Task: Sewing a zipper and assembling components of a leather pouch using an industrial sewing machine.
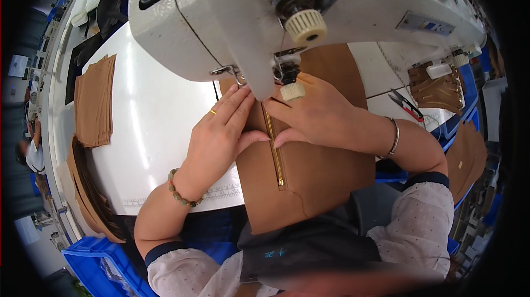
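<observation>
Under the head of a white sewing machine (221, 15) lies a brown fabric panel (331, 172), its near end hanging over the table edge toward my lap. A gold-toothed zipper (277, 163) runs along its middle, with the pull at the near end. My left hand (217, 127) rests flat on the panel just left of the zipper, fingers stretched toward the needle area. On the other side my right hand (323, 113) presses the fabric with fingers extended, partly covered by the machine's cream knob (292, 92). Both thumbs point in at the zipper. The needle and presser foot are hidden.
A stack of brown fabric pieces (95, 101) lies on the white table (149, 131) at left; more brown pieces (88, 197) drape over its edge. Thread snips (407, 106) and a pile of brown zippered pieces (436, 90) sit right. A blue crate (105, 258) stands lower left.
</observation>
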`<state>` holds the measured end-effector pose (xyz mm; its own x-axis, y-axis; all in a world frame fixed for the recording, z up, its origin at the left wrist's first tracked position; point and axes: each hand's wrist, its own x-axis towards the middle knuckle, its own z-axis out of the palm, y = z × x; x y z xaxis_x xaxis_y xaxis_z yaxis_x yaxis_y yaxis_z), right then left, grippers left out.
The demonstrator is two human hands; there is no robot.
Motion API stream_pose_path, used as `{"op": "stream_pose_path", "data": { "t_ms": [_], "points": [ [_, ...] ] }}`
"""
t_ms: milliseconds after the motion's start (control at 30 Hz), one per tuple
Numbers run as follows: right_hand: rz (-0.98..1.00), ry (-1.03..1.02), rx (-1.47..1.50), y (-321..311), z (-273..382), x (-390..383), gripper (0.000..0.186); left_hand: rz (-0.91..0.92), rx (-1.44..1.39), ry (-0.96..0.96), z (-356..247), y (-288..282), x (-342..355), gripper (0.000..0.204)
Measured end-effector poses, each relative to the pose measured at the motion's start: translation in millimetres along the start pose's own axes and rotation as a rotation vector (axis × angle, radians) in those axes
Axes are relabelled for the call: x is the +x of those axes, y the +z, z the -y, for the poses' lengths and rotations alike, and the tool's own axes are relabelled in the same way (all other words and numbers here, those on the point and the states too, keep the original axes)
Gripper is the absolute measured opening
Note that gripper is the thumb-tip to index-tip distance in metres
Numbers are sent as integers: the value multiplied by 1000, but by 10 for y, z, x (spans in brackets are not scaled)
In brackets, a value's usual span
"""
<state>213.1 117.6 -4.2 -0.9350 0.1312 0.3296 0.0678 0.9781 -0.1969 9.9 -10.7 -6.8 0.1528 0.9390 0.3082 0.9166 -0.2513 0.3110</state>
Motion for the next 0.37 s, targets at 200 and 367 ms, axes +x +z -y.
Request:
{"op": "stream_pose_path", "data": {
  "t_ms": [200, 367],
  "points": [
    [-5, 9, 49, -6, -5, -29, 56, 20, 57, 57, 6, 0, 4, 67],
    [5, 20, 27, 20, -15, -36, 57, 81, 149, 97, -7, -25, 8, 66]
  ]
}}
